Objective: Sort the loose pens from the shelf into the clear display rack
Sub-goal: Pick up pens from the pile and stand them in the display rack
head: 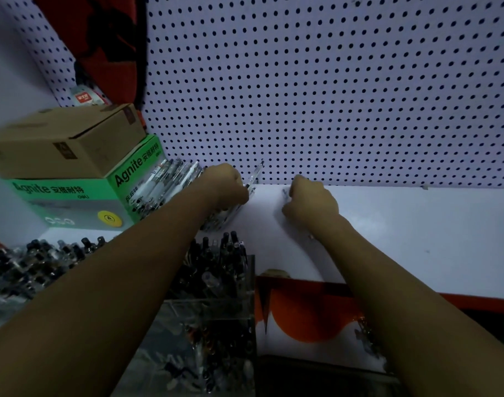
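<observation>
Shelf (416, 239), white, under perforated backboard (331, 81), carries clear acrylic display rack (216, 282) at its front edge, within reach. Left hand (226, 183) curls round clear-barrelled pen (255, 174) at the shelf's back edge, for transfer rackward. Right hand (309, 202) is fisted; contents cannot be told.

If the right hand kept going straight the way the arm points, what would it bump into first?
Probably the pegboard wall. The right hand rests on the white shelf, close to its back edge, and nothing shows between them. Depth is hard to judge here.
</observation>
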Available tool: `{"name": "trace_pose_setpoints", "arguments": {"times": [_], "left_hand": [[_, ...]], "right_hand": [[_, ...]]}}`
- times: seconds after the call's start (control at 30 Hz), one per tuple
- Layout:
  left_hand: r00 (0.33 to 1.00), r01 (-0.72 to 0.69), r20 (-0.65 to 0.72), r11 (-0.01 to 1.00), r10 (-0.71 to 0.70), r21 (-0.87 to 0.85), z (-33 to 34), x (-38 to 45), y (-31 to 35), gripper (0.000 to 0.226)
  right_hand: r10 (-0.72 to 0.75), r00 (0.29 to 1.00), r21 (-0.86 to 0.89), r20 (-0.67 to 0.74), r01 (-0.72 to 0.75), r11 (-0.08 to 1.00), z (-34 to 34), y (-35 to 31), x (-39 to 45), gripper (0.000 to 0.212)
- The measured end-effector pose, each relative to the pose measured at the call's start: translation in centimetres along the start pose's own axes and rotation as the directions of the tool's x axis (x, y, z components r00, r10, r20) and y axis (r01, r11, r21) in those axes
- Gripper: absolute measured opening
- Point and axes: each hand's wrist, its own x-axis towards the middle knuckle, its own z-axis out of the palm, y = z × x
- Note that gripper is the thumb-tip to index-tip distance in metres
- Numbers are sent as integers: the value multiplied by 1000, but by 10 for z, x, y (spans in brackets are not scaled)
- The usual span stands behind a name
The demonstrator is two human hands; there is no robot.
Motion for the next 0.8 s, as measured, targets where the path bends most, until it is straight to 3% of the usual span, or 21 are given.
{"name": "trace_pose_setpoints", "arguments": {"times": [0.1, 0.2, 0.33, 0.43, 0.63, 0.8], "left_hand": [[1000, -8, 2, 999, 8, -40, -4, -7, 6, 14], [998, 27, -57, 972, -41, -232, -17, -16, 11, 6], [992, 19, -96, 856, -80, -516, -48, -43, 30, 6], [984, -27, -149, 737, -101, -676, -69, -78, 39, 13], [939, -123, -290, 610, -183, -782, -79, -168, 30, 12], [889, -188, -413, 666, -196, -722, -67, -238, -4, 17]], "right_hand": [[96, 987, 289, 127, -129, 948, -9, 6, 0, 20], [73, 966, 558, 249, -205, 804, -34, 2, -11, 9], [13, 982, 759, 189, -154, 633, -81, -21, -34, 4], [-80, 981, 783, 177, -91, 616, -114, -54, -55, 6], [-315, 933, 807, 175, 48, 589, -142, -111, -105, 15], [-487, 858, 725, 162, 231, 649, -127, -142, -150, 29]]}}
